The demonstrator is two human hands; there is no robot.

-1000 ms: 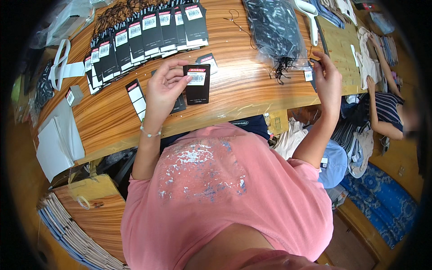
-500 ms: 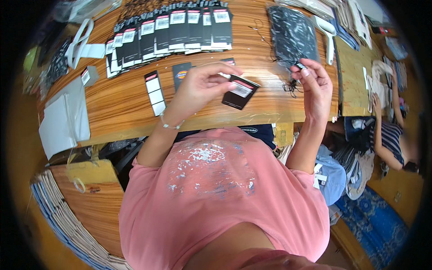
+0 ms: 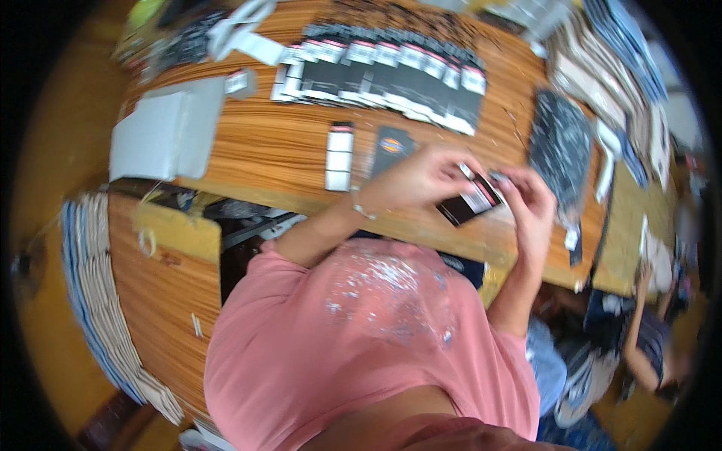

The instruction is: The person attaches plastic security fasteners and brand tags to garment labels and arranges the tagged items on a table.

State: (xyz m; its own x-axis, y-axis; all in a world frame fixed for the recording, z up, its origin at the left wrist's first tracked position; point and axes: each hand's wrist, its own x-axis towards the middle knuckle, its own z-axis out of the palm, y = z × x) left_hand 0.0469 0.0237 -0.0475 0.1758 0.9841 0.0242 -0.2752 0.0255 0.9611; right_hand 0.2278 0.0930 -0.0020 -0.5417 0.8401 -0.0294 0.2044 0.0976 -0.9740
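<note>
My left hand [image 3: 430,177] pinches a black hang tag [image 3: 459,212] with a white barcode label and a red strip, held tilted above the table's front edge. Close beside it, my right hand [image 3: 532,201] is closed at the fingertips on a small black tag string [image 3: 496,177]; its end sits right by the tag's top edge, and motion blur hides whether they touch. On the table behind lie a strip of white labels [image 3: 340,156] on black backing and a dark grey tag [image 3: 391,146] with a colored oval emblem.
Overlapping rows of black tags [image 3: 383,75] spread across the wooden table [image 3: 263,143]. A bag of black strings [image 3: 558,146] and a white handheld tool [image 3: 605,159] lie right. White sheets [image 3: 150,135] lie left. Folded garments [image 3: 602,68] are stacked far right. Another person's arm [image 3: 638,331] shows at right.
My right hand has come in toward the left one, bringing the string up to the hang tag. The whole view has shifted and turned, so the table contents sit farther right.
</note>
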